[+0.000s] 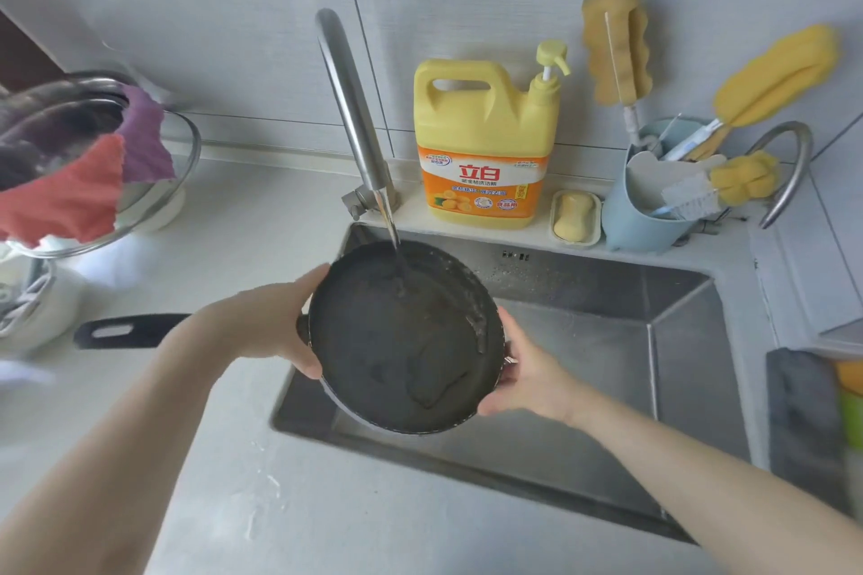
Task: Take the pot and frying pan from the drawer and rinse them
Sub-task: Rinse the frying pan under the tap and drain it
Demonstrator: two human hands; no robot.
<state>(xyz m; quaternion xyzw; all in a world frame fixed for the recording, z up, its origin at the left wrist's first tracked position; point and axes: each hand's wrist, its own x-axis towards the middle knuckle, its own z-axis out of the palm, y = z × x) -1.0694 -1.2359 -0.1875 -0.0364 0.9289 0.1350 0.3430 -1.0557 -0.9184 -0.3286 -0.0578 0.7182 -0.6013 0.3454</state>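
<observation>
Both hands hold the frying pan [401, 341] over the sink [607, 341]: the left grip [289, 332] curls round its near-left rim, the right grip [523, 374] clasps the opposite rim. Water from the tap [350, 107] lands between them; the pan's handle [126, 331] juts beyond the left grip, over the surface [233, 247]

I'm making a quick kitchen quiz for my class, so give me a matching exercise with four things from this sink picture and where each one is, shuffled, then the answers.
Things:
1. frying pan
2. detergent jug
3. bar of soap
4. red cloth

Places:
A. in a small dish on the ledge behind the sink
B. draped over a metal bowl on the left counter
C. held over the sink under the running tap
D. standing against the wall just right of the tap

Pairs: 1-C, 2-D, 3-A, 4-B
</observation>
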